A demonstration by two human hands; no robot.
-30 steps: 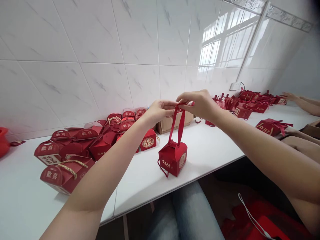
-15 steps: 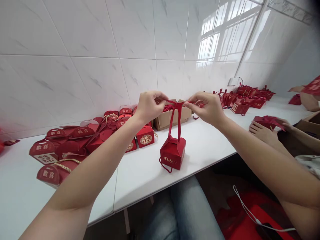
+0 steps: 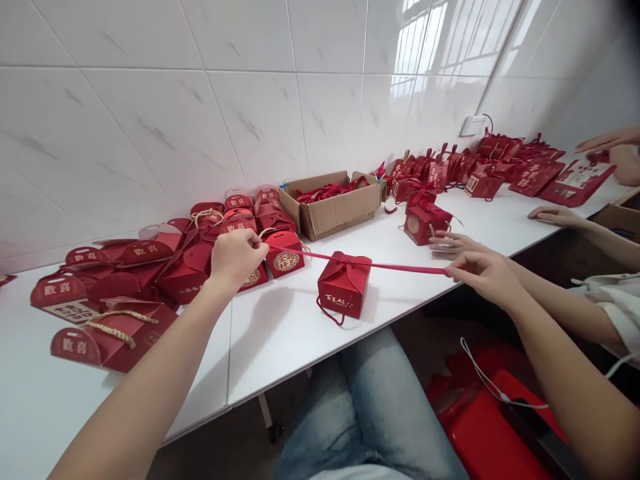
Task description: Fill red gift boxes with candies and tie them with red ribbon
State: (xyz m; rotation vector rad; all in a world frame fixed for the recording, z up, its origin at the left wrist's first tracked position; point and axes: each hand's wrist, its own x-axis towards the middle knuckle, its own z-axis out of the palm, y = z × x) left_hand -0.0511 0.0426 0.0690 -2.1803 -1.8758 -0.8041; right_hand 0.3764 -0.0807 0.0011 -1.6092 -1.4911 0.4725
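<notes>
A small red gift box (image 3: 344,285) stands on the white table (image 3: 280,333) in front of me. A red ribbon (image 3: 400,267) runs across its top, pulled tight to both sides. My left hand (image 3: 236,257) is closed on the ribbon's left end, just in front of a pile of red boxes. My right hand (image 3: 483,275) pinches the right end, out over the table's front edge. A thin red loop hangs from the box's lower left corner.
Several red handled boxes (image 3: 120,293) crowd the table at the left. An open cardboard box (image 3: 333,207) of red ribbons sits by the tiled wall. More red boxes (image 3: 450,173) lie at the right, where another person's hands (image 3: 555,215) rest. A red stool (image 3: 495,427) stands below.
My hands held the ribbon ends together above the box. They have moved apart and down, drawing the ribbon flat and tight across the box top.
</notes>
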